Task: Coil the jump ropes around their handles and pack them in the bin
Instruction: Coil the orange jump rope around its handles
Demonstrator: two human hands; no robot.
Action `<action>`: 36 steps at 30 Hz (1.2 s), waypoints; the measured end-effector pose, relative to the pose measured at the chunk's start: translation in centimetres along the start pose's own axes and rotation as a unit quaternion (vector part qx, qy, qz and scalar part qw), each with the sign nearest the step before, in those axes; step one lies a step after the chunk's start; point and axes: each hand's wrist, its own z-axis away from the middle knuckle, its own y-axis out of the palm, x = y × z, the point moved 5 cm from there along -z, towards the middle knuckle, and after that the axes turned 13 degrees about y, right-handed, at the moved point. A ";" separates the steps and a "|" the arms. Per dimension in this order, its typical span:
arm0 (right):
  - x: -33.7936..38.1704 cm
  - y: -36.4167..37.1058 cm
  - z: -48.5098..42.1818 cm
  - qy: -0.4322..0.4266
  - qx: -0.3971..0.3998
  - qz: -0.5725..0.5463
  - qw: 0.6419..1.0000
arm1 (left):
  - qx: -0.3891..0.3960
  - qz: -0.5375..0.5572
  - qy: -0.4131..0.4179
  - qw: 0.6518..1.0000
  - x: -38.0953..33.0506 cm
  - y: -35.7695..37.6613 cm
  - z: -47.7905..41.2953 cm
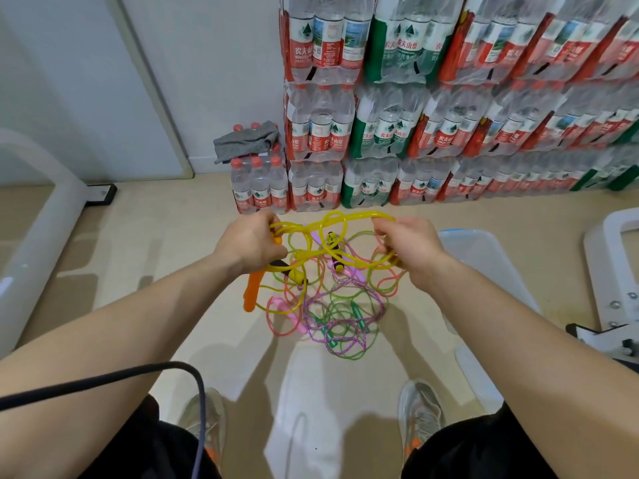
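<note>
We record a wall of shrink-wrapped packs of bottled water (449, 115) against the far side, stacked three tiers high as far as the frame shows. One lower stack stands at its left end, with one grey cloth (247, 141) lying on top.

One translucent bin (498, 271) with a blue rim sits on the floor to the right, under and beyond the right forearm. We see no rope inside the part that shows.

One tangle of ropes (332, 316) lies on the floor between the bin and the left forearm. We count four cord colours in it: pink, green, purple and lime. The number of separate ropes cannot be told from the knot. Two green handles and one pink handle are visible.

One yellow jump rope (345, 216) is held up above the tangle, looped several times and spanning both hands. The hands are apart. The left hand (250, 242) is curled round the loops, and one orange handle (252, 292) hangs below it. The right hand (409, 247) pinches the other end of the loops.

Two shoes (420, 409) stand at the bottom of the view. One black cable (103, 378) crosses the left forearm.
</note>
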 end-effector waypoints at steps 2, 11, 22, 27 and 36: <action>-0.5 0.8 0.1 0.079 0.109 -0.129 0.982 | -0.004 0.012 -0.001 1.000 0.0 0.1 -0.1; 0.6 0.4 0.8 -0.181 0.005 0.442 0.879 | -0.020 -0.073 -0.035 0.997 2.5 -2.4 0.2; -2.1 -0.9 -1.5 -0.034 0.029 0.268 0.962 | -0.040 -0.040 -0.068 0.996 3.0 -2.6 0.6; -2.7 -0.2 -0.8 -0.095 -0.042 0.526 0.844 | -0.040 0.002 -0.066 0.997 2.1 -2.2 0.7; -0.6 3.0 2.8 -0.183 -0.034 0.420 0.888 | -0.034 0.078 -0.002 0.996 -2.7 -1.1 0.6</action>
